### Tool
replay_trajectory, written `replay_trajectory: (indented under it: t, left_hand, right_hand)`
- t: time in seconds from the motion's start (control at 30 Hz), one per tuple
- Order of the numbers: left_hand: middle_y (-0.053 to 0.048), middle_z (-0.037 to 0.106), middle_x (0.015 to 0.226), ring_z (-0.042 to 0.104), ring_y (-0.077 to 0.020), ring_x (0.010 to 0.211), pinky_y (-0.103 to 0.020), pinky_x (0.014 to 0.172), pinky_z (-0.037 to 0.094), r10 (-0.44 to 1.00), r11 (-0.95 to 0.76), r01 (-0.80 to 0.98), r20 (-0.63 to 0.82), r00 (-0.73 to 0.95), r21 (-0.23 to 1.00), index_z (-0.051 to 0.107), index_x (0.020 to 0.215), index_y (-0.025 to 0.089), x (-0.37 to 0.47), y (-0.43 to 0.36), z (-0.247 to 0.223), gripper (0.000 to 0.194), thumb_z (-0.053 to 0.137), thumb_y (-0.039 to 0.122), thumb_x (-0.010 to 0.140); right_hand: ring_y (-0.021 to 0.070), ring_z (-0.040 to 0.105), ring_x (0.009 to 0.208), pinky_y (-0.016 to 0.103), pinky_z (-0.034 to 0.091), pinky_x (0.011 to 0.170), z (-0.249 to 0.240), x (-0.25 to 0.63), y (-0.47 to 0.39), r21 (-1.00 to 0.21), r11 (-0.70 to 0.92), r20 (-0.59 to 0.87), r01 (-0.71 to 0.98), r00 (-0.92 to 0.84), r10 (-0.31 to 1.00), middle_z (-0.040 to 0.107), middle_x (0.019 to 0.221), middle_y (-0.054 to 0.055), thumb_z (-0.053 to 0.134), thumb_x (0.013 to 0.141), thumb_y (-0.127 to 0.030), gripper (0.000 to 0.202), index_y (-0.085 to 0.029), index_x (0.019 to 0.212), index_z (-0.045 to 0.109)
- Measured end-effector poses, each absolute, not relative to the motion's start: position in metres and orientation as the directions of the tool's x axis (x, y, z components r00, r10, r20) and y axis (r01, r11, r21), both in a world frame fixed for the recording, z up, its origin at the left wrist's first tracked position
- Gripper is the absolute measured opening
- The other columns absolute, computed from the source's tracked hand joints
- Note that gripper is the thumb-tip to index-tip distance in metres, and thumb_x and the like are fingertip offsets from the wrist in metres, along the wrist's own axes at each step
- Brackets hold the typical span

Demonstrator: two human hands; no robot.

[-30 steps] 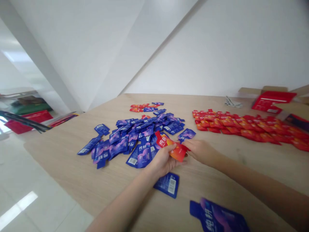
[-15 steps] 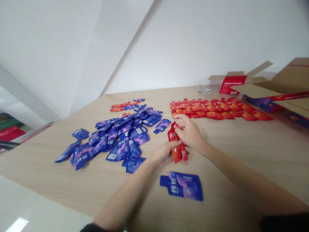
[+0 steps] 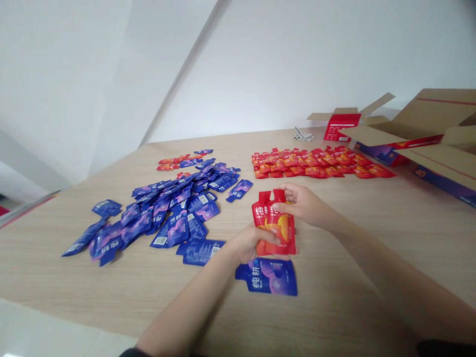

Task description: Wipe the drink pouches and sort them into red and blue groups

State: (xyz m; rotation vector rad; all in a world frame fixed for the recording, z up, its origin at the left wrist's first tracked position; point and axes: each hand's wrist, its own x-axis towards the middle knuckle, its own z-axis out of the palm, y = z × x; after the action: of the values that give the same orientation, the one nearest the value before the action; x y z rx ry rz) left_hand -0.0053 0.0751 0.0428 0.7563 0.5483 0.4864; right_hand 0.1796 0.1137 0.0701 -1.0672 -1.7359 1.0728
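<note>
Two red spouted pouches [image 3: 283, 224] with orange fruit prints overlap in front of me, their fronts and necks showing. My left hand [image 3: 247, 244] is closed around their lower part, the thumb across the front. At the upper right, the fingers of my right hand [image 3: 305, 202] pinch the pouch on top near its neck. Just below my left hand, a single blue pouch [image 3: 277, 278] lies flat on the table, its neck pointing left. To the left spreads a loose heap of blue pouches [image 3: 178, 196].
Overlapping rows of red pouches [image 3: 305, 161] lie at the back right. Behind them stand a small red box [image 3: 340, 126] with raised flaps and a large open carton [image 3: 420, 116]. A folded paper strip [image 3: 303, 135] lies near the wall. Several red pouches [image 3: 173, 161] sit at the back left.
The red pouches have turned from edge-on to face me, now side by side and overlapping. My right hand has shifted slightly right along their top. The view has swung a little right.
</note>
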Motion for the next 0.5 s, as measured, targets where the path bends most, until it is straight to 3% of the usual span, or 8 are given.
replay_trajectory:
  t: [0.13,0.27,0.33,0.4,0.5]
  left_hand:
    - [-0.012,0.072,0.094,0.072,-0.0221,0.078,-0.034,0.072,0.058,0.726,0.547,-0.246,-0.307,0.616,0.800,0.066,0.105,0.009,0.002,0.068,0.042,0.047,0.085,0.016,0.063]
    - [-0.013,0.072,0.097,0.072,-0.0256,0.083,-0.035,0.070,0.059,0.674,0.570,-0.205,-0.310,0.671,0.796,0.067,0.105,0.009,0.004,0.065,0.038,0.054,0.089,0.018,0.057]
    - [-0.012,0.072,0.093,0.071,-0.0252,0.081,-0.034,0.067,0.059,0.679,0.571,-0.208,-0.315,0.663,0.794,0.067,0.102,0.008,0.004,0.064,0.034,0.055,0.090,0.018,0.053]
    - [-0.011,0.072,0.090,0.071,-0.0239,0.078,-0.033,0.066,0.059,0.693,0.562,-0.208,-0.318,0.647,0.801,0.068,0.099,0.008,0.005,0.063,0.029,0.054,0.091,0.020,0.053]
    - [-0.011,0.073,0.092,0.071,-0.0217,0.079,-0.032,0.071,0.058,0.679,0.564,-0.171,-0.337,0.652,0.808,0.067,0.104,0.009,0.003,0.063,0.029,0.051,0.088,0.032,0.064]
  right_hand:
    - [0.0210,0.068,0.083,0.038,0.056,0.077,0.062,0.182,0.114,-0.946,0.268,0.228,0.182,-0.212,0.950,0.069,0.088,0.004,0.071,0.074,-0.031,0.023,-0.022,0.086,0.054]
    - [0.0203,0.066,0.089,0.038,0.055,0.081,0.060,0.179,0.113,-0.922,0.296,0.239,0.250,-0.235,0.942,0.067,0.096,0.004,0.074,0.072,-0.030,0.035,-0.023,0.099,0.053]
    - [0.0213,0.067,0.096,0.038,0.056,0.081,0.062,0.178,0.112,-0.946,0.248,0.176,0.208,-0.311,0.934,0.068,0.101,0.005,0.075,0.072,-0.029,0.043,-0.024,0.107,0.051]
    - [0.0215,0.069,0.092,0.036,0.057,0.077,0.063,0.179,0.111,-0.976,0.157,0.078,0.150,-0.432,0.899,0.071,0.095,0.005,0.071,0.075,-0.030,0.032,-0.022,0.102,0.055]
    - [0.0206,0.071,0.078,0.034,0.056,0.070,0.063,0.185,0.119,-0.988,0.059,-0.024,0.144,-0.514,0.858,0.072,0.083,0.005,0.067,0.079,-0.034,0.019,-0.019,0.089,0.060]
